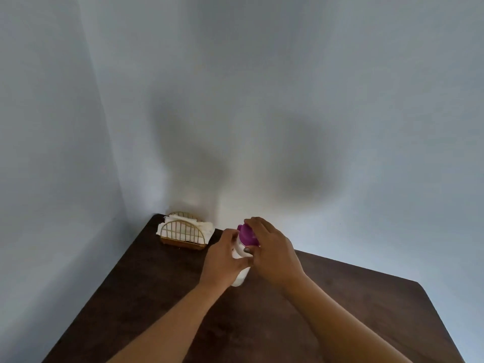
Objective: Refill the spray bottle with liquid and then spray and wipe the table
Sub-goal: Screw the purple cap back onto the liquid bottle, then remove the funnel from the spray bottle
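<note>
A white spray bottle [241, 277] with a purple spray head [246, 233] stands upright on the dark wooden table [340, 310], near its far edge. My left hand [222, 260] wraps around the bottle's white body from the left. My right hand [272, 250] covers the purple head from the right and above, fingers curled around it. Most of the bottle's middle is hidden behind my fingers; only its base and part of its neck show.
A gold wire napkin holder [183, 235] with white paper napkins [204, 226] sits at the table's far left corner, against the pale blue walls. The table's right edge runs down at the right of the view.
</note>
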